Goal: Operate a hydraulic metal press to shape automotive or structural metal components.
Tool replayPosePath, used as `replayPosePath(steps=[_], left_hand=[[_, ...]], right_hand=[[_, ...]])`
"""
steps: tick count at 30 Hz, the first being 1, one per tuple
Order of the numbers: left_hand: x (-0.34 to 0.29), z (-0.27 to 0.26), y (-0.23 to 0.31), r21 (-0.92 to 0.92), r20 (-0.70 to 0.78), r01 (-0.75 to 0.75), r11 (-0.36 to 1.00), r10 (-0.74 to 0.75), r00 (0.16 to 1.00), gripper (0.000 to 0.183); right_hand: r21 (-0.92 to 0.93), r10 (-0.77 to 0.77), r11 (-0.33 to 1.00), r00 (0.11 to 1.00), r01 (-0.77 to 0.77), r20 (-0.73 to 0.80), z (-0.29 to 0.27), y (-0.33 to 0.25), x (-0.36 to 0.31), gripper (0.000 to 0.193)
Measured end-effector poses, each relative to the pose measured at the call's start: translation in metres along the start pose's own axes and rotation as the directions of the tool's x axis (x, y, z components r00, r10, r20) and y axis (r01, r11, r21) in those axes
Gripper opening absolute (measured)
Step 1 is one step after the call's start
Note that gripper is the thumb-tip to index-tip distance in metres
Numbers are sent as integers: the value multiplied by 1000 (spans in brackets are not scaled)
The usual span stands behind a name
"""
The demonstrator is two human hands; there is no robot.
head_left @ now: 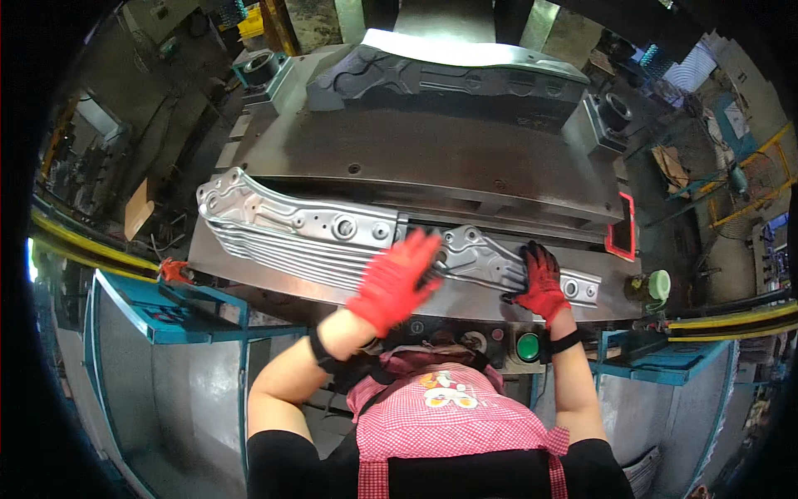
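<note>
On the metal press bed in front of me lies a stack of long stamped metal panels (291, 218), nested with their ridged edges showing. To its right is a single stamped metal panel (486, 259) with holes and raised shapes. My left hand (397, 284), in a red glove, is over the stack's right end beside this panel; it is slightly blurred, its fingers stretched out and thumb apart. My right hand (542, 287), in a red glove with dark fingers, straddles the single panel, thumb at the near edge and fingers across it.
A heavy dark die (449, 79) stands at the back of the bed, flanked by round posts (615, 112). A green button (528, 347) sits near my right wrist. A green-topped container (658, 285) is at the right. Blue-framed carts (170, 320) stand on both sides.
</note>
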State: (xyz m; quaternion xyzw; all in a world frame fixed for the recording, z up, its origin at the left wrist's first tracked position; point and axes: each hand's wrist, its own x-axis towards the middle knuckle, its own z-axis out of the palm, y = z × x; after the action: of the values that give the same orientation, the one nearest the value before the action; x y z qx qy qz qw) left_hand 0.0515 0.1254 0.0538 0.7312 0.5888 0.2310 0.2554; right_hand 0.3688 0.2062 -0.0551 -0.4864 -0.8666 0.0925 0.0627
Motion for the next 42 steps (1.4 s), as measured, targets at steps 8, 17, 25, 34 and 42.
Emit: replayPosePath(steps=[8,17,25,34,42], left_hand=[[6,100,-12,-747,115,479,461,-619,777,79],[26,112,-50,-886,387,241,-397,-345,855,11],[-1,69,-16,-966,66,103,238,-160,985,31],[-43,-46,9,-979,6,55,196,-240,971,43],[-103,-62,-37,-931,-245,-33,363,-557,794,42]], right_hand=[[-3,87,996,996,-87,32,-4,-6,-5,110],[38,68,997,998,-68,12,-9,0,-1,106],[404,-131,899,984,169,-120,-81,5,-14,92],[-183,-119,983,858,29,-500,-156,-65,67,82],[-492,-331,870,784,39,-524,-154,-112,261,83]])
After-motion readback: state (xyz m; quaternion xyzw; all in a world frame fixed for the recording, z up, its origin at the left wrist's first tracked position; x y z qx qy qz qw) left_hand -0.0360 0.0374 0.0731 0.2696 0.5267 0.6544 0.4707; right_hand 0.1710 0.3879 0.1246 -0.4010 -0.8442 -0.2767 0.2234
